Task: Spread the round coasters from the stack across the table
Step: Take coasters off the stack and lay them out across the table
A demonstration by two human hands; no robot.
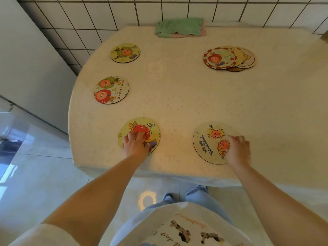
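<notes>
A loose stack of round cartoon coasters [228, 58] lies at the far right of the cream table [186, 96]. Single coasters lie at the far left [125, 52] and mid left [111, 90]. My left hand [135, 142] presses, fingers down, on a near-left coaster with a red apple [140, 127]. My right hand [237, 150] rests on the right edge of a near coaster reading "we are" [206, 143]. Both coasters lie flat on the table.
A folded green and pink cloth [180, 27] lies at the table's far edge against the white tiled wall [159, 9]. The table's rounded near edge [142, 172] is just below my hands. Pale floor tiles lie below.
</notes>
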